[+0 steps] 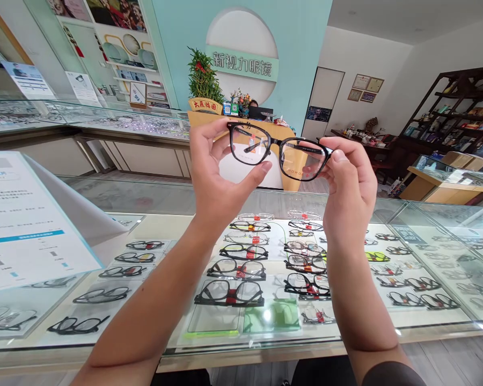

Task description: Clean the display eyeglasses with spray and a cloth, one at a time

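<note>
A pair of black-framed eyeglasses [274, 141] is held up in front of me, above the glass display case [290, 343]. Its lenses are clear, with orange lettering on the right one and a small sticker on the left one. My left hand [219, 166] grips the left end of the frame with its fingers, the thumb stretched below the left lens. At the other end, my right hand [350, 185] pinches the corner and temple between thumb and fingers. Below, rows of eyeglasses [230, 292] lie inside the case, many with red tags.
A folded printed card [32, 220] stands on the case at left. Another glass counter [137, 120] runs along the back left. A wooden reception desk [201, 126] with a plant [203, 75] is ahead; part of a person's head [254, 103] shows behind it. Dark shelves [459, 102] stand at right.
</note>
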The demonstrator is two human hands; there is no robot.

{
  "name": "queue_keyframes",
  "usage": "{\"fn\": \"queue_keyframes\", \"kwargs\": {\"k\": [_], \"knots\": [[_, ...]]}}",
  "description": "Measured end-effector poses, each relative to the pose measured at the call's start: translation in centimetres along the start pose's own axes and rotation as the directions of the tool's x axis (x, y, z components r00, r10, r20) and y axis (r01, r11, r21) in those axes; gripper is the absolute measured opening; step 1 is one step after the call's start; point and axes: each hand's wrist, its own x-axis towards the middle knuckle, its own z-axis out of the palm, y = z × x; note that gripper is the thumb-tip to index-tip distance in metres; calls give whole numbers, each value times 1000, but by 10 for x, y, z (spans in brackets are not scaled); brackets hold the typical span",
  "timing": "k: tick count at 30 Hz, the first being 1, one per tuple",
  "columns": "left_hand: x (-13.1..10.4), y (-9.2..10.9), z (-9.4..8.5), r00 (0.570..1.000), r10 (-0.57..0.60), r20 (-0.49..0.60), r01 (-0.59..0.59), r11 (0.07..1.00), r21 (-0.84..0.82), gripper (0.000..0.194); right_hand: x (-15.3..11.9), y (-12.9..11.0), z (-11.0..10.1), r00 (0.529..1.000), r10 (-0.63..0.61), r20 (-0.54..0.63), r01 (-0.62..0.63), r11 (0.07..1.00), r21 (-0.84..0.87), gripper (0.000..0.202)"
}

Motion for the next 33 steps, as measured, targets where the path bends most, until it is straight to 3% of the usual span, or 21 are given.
{"fn": "queue_keyframes", "kwargs": {"k": [9,14,18,22,26,33], "knots": [[2,-1,3,999,36,38,-35,999,-19,84,0,9,-1,990,-141,9,141,980,-143,39],[3,-2,-1,998,36,59,-34,999,-36,86,2,9,-2,996,-87,-8,87,995,-56,39],[11,1,-17,990,46,134,-46,999,-6,90,6,4,-13,991,-73,116,77,997,-25,33],[26,13,-39,949,147,277,-178,980,88,99,11,0,-19,958,-81,276,105,992,-72,17],[34,31,-48,903,244,354,-304,944,124,101,10,-1,-17,937,-119,328,154,985,-81,10],[30,53,-43,917,182,354,-244,960,140,70,9,3,-12,931,-153,333,178,983,-45,17]]}}
